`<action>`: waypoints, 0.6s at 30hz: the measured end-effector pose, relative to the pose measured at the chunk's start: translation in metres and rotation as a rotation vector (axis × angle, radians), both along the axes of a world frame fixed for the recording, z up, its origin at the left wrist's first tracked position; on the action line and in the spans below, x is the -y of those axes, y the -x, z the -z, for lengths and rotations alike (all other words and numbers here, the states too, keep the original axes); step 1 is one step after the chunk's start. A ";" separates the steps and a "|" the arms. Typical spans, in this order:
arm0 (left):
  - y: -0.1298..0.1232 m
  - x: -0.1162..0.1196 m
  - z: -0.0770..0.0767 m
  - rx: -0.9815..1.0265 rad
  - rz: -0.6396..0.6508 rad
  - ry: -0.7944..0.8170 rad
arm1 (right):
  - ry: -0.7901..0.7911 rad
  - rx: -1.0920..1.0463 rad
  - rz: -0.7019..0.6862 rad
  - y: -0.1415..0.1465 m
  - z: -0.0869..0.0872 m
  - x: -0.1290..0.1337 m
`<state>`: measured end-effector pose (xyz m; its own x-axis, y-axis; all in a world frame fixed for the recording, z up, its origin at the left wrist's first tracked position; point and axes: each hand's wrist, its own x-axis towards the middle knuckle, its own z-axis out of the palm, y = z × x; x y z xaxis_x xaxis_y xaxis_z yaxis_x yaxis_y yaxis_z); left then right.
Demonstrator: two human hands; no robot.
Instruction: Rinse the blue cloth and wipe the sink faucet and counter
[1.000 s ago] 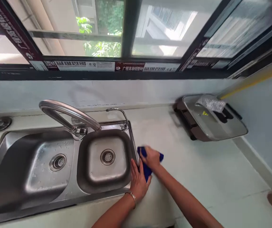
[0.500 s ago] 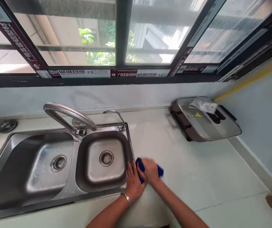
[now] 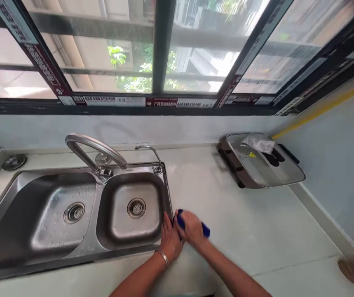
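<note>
We see a dark blue cloth [image 3: 206, 230] bunched under our right hand [image 3: 192, 227], its folds showing on both sides while the middle is hidden from us. It lies just beside the right edge of the two-basin steel sink [image 3: 94, 233], near our left hand [image 3: 171, 240], its right end closer to us. We see water drops in the sink's larger basin.

We reach over the near edge of the counter [image 3: 244, 235], left hand [image 3: 171, 241] palm-down, fingers [image 3: 165, 225] extended, right hand [image 3: 192, 227] curled beside it.
</note>
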<state>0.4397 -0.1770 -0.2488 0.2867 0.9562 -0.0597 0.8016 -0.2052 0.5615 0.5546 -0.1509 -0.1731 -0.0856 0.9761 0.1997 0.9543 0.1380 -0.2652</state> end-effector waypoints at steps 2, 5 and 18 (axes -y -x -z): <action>-0.001 -0.001 -0.008 -0.010 0.007 0.085 | 0.032 -0.010 0.063 -0.005 0.006 -0.040; 0.001 -0.004 -0.023 0.000 0.027 0.195 | 0.007 -0.039 0.282 -0.018 0.004 -0.115; 0.003 -0.006 -0.043 0.069 0.103 0.310 | 0.120 -0.058 0.131 -0.003 0.010 -0.051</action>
<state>0.4366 -0.1712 -0.2059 0.3940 0.8614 -0.3205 0.7433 -0.0935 0.6624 0.5574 -0.1002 -0.1834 0.0517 0.9953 0.0821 0.9447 -0.0221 -0.3271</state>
